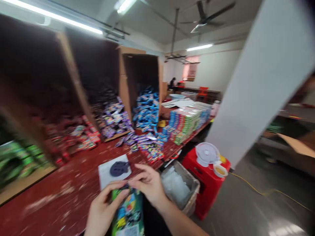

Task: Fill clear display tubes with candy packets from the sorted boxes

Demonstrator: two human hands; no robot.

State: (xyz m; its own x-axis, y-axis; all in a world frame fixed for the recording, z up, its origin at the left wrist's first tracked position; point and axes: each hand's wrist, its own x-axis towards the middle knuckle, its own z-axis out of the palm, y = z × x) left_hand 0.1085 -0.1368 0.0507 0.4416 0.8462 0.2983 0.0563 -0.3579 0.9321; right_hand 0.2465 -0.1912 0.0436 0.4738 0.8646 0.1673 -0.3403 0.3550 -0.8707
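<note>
Low in the head view, my left hand (104, 209) holds a green printed packet (128, 211) by its upper left side, fingers curled round its edge. My right hand (147, 183) pinches the packet's top edge with fingers together. Just beyond the hands, a white card (105, 175) carrying a dark grey moulded piece (119, 168) lies on the red worktable (61, 196). The picture is smeared by motion.
Tilted cardboard bins hold packets: green (17, 162), red (73, 136), purple (112, 119), blue (146, 109). Loose packets (147, 147) and stacked boxes (189, 121) lie further along. A bin (182, 188), red stool (209, 182) with small fan (206, 153), and white pillar (265, 75) stand right.
</note>
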